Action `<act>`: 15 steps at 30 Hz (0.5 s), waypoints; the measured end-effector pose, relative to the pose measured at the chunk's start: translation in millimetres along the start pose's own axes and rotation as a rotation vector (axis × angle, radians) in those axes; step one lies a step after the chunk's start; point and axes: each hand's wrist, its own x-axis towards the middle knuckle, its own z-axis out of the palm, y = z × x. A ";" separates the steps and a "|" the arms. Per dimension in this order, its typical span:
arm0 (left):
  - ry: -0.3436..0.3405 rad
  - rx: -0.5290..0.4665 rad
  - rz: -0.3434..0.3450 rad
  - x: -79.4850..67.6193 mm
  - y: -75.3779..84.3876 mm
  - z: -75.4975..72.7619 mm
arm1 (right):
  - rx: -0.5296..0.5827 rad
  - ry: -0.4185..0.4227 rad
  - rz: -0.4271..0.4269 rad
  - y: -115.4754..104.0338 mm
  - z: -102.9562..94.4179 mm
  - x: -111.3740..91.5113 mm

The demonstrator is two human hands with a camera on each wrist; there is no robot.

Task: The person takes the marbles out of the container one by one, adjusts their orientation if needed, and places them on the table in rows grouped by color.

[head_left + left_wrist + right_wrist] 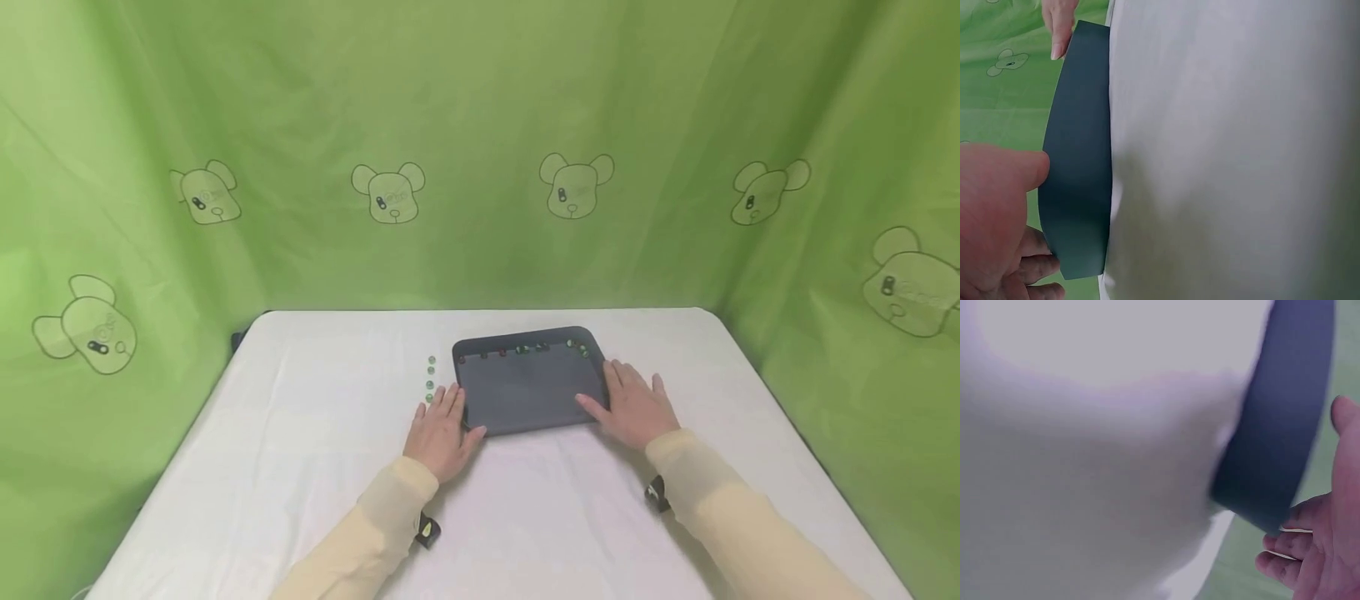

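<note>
A dark grey rectangular tray [525, 392] lies on the white table, turned at a slight angle. Small glass marbles [522, 349], several of them, sit along its far wall and far right corner. My left hand [438, 437] touches the tray's left side with extended fingers, its thumb by the near left corner. On the opposite side, my right hand [637, 411] rests its fingers against the wall, thumb reaching over the near rim. The left wrist view shows the tray's outer wall [1079, 144] beside the thumb; the right wrist view shows fingers [1294, 544] at a corner.
Several greenish marbles [431, 385] stand in a line on the white cloth [337, 375], just left of the tray and close to the left fingertips. Green curtains [480, 250] with printed bear heads surround the table's back and sides.
</note>
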 end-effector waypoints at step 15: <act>-0.010 -0.043 0.019 -1.3 -5.3 -5.4 | 0.105 -0.133 -0.203 -27.1 -57.6 81.9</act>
